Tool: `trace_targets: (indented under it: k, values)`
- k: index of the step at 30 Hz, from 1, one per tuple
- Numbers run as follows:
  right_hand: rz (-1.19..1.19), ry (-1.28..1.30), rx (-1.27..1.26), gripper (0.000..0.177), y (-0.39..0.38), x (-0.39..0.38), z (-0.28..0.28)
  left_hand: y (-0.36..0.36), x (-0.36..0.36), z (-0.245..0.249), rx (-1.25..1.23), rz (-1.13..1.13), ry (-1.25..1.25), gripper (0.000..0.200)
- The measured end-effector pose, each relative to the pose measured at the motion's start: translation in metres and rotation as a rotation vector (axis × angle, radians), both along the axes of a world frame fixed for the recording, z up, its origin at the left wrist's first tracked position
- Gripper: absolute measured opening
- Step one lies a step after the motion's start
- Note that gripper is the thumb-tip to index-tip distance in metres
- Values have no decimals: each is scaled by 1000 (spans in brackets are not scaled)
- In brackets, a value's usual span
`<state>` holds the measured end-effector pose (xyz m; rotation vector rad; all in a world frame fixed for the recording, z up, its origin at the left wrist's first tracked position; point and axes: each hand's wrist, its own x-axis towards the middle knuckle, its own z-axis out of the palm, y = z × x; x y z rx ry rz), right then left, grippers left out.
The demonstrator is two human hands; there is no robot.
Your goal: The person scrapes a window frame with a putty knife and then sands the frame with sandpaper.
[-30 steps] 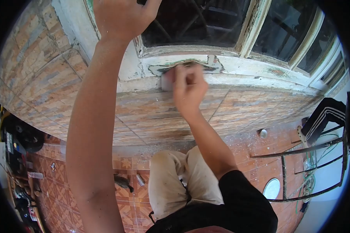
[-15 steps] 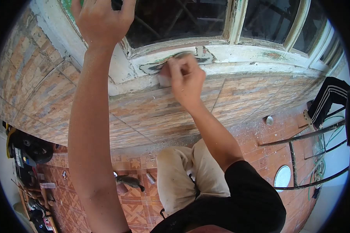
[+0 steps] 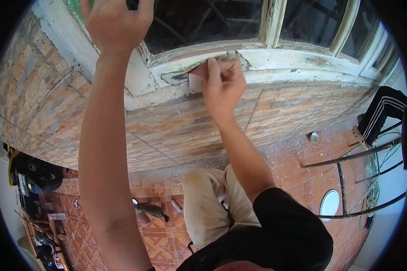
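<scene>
My right hand point(image 3: 225, 83) is closed on a folded piece of sandpaper point(image 3: 197, 80), reddish on one face and pale on the other. It presses against the bottom rail of a worn white window frame point(image 3: 276, 60), over a patch of bare and darkened wood with chipped paint edges. Higher up on the left, my left hand point(image 3: 117, 22) rests against the frame's upright with its fingers spread, their tips cut off by the top of the view. Dark glass point(image 3: 203, 22) lies between the frame bars.
Below the frame is a stone-patterned wall point(image 3: 176, 131). On the tiled floor lie a brush point(image 3: 151, 209), a white round lid point(image 3: 330, 203) and a small can point(image 3: 314, 137). Metal bars point(image 3: 341, 180) stand at right, near another person's leg point(image 3: 384, 110).
My right hand has shifted slightly right along the rail with the sandpaper, and its arm has moved a little left. My left hand has stayed nearly in place.
</scene>
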<state>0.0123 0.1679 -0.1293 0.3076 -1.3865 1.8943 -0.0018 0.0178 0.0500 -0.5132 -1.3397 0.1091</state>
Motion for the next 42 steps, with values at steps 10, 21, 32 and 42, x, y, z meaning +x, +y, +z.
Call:
trace_targets:
  k: [10,21,32,42]
  values:
    - [-79,93,250,20,-14,12,-11,-3,1,0,-18,29,-30,10]
    - [-15,114,98,15,-16,10,-2,0,7,0,8,92,-93,10]
    - [-33,270,223,19,-26,-2,-16,-4,3,0,-12,78,-60,11]
    - [285,134,4,9,-31,3,-30,-1,3,-1,-5,69,-70,10]
